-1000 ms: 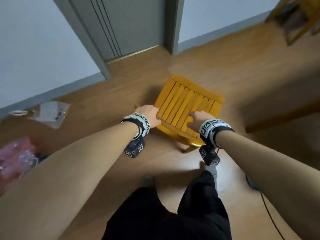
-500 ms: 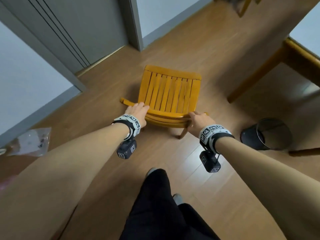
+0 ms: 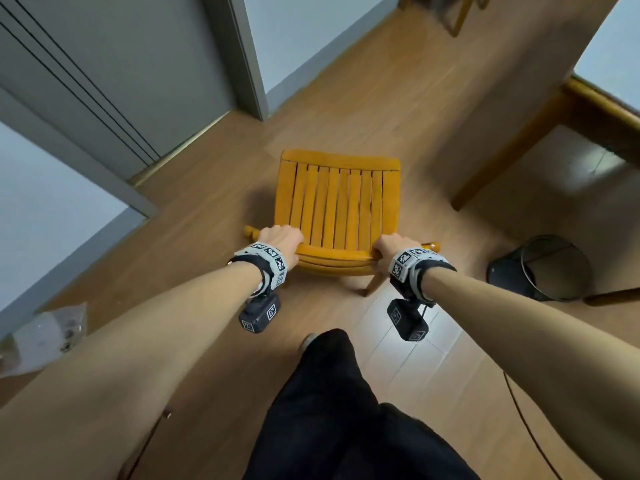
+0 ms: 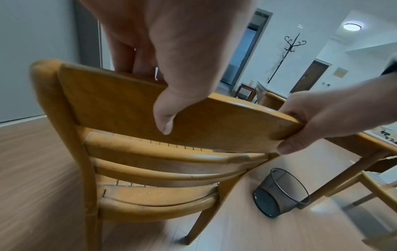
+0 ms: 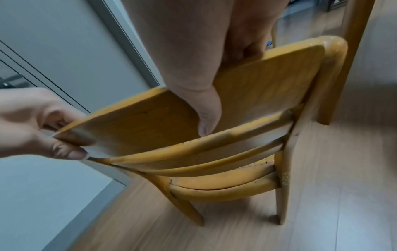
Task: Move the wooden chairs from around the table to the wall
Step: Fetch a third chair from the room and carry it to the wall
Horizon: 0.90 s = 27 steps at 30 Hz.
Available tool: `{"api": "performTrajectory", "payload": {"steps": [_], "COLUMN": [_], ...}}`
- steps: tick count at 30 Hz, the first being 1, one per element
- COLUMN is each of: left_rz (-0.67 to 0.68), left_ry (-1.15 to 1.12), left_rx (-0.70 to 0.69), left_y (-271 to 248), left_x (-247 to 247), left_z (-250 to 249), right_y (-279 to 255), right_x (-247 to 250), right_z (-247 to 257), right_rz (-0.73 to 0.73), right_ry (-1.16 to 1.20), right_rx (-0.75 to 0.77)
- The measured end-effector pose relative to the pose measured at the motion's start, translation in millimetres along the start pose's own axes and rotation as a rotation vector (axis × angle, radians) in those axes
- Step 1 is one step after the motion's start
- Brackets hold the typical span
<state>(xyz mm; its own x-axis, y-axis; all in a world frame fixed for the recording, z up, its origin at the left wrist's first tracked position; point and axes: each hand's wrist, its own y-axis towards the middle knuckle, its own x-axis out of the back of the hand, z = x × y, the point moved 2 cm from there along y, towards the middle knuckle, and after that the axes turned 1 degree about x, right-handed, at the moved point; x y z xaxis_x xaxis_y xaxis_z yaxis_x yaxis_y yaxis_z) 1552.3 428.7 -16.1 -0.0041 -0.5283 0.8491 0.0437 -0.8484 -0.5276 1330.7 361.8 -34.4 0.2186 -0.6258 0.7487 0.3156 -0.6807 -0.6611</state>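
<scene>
An orange-yellow wooden chair [image 3: 339, 202] with a slatted seat stands in front of me, its back towards me. My left hand [image 3: 280, 239] grips the left end of its top rail [image 4: 128, 101], fingers over the far side and thumb on the near face. My right hand [image 3: 393, 247] grips the right end of the chair [image 5: 257, 88] the same way. Whether its feet touch the floor I cannot tell. The wooden table [image 3: 606, 116] is at the right. A pale wall with a grey skirting [image 3: 52, 216] runs along the left.
A black mesh bin [image 3: 554, 268] stands right of the chair, beside a table leg [image 3: 512, 147]. A grey door [image 3: 104, 64] is ahead on the left. A clear plastic bag [image 3: 45, 337] lies by the left wall. Another chair [image 3: 460, 12] is far ahead. A thin cable [image 3: 530, 427] crosses the floor.
The chair has swung round to face squarely away from me, and both hands kept hold of its top rail. The table and bin have come into view on the right.
</scene>
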Motion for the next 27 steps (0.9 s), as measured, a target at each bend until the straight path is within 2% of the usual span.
{"api": "performTrajectory", "payload": {"steps": [4, 11, 20, 27], "left_rz": [0.020, -0.029, -0.046, -0.069], "left_ry": [0.010, 0.093, 0.147, 0.140], "left_rx": [-0.052, -0.115, -0.176, -0.219], "left_y": [21.9, 75.9, 157.5, 247.1], "left_x": [48.5, 116.0, 167.8, 208.8], "left_z": [10.8, 20.2, 24.6, 2.2], "right_y": [11.5, 38.3, 86.0, 149.0], "right_x": [46.7, 129.4, 179.6, 221.5], "right_z": [-4.8, -21.5, -44.9, -97.0], "right_rz": [0.006, -0.063, -0.094, -0.100], "right_ry": [0.047, 0.018, 0.091, 0.127], "right_rx": [-0.045, -0.071, -0.116, -0.167]}}
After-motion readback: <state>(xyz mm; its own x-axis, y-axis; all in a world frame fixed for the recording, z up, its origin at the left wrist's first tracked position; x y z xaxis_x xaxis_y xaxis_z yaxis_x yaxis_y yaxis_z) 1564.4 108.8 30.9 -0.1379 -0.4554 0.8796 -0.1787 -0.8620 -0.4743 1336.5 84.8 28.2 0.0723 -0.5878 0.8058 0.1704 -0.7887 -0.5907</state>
